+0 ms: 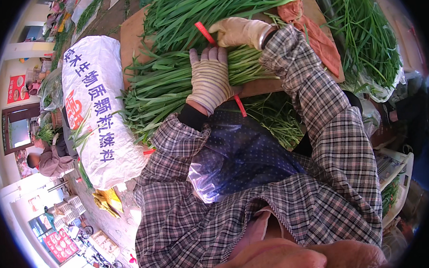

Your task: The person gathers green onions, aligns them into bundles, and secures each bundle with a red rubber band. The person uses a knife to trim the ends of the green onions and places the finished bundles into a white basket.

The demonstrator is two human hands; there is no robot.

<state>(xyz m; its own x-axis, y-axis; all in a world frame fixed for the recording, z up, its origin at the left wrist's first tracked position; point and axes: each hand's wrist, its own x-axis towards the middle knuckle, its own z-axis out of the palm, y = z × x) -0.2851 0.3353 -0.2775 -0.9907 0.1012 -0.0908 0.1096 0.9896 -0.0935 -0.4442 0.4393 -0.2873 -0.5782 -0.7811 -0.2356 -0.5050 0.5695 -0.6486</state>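
A bundle of long flat green leaves, probably garlic chives [162,82], lies across a wooden board [325,46]. My left hand [212,76], in a striped glove, presses flat on it with the fingers side by side. A red strip [240,106] shows on both sides of the bundle, one end below the glove. My right hand [233,30], in a pale glove, is bent beside the strip's upper end [205,33]; its fingertips are partly hidden, so its grip is unclear. A larger pile of the leaves [202,8] lies beyond both hands.
A stuffed white woven sack [98,103] with writing stands at the left. A reddish cloth [320,39] lies on the board's right side. Bagged greens [368,37] are at the far right, above a white plastic crate [399,162]. Another person [54,160] is at the far left.
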